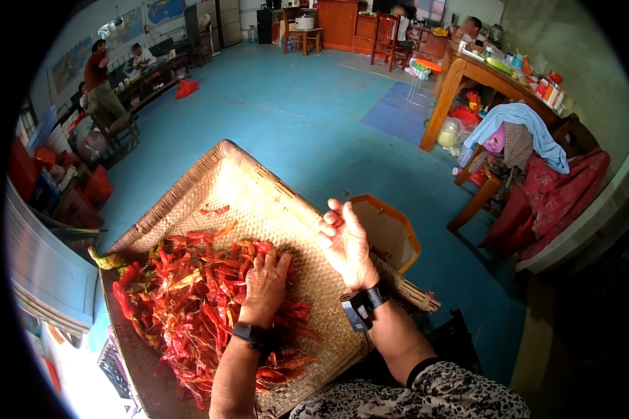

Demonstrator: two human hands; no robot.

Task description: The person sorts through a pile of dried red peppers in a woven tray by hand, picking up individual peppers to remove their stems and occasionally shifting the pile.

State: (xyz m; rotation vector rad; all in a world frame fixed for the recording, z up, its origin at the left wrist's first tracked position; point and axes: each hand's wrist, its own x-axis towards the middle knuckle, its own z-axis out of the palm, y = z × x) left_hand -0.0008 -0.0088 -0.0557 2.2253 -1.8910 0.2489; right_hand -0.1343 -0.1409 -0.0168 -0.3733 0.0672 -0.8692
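Observation:
A heap of dried red chili peppers [203, 307], wrinkled and a few yellowish, fills the left part of a woven basket tray [237, 178]. On the heap's right side rests my left hand [265, 285], palm down with fingers spread over the chilies; what lies beneath its palm is hidden. My right hand [347, 246] is raised near the tray's right rim, palm turned up, fingers loosely bent and thumb apart, with nothing visible in it. Both wrists wear dark bands, the right one with a small box. A yellowish-green pepper [106, 260] lies at the tray's left corner.
Just right of the tray stands an orange-rimmed container [391, 227] on the blue floor [258, 105]. A wooden table [461, 70] and a cloth-draped chair [531, 181] are farther right. Bags and boxes [70, 174] line the left side. Several people are in the background.

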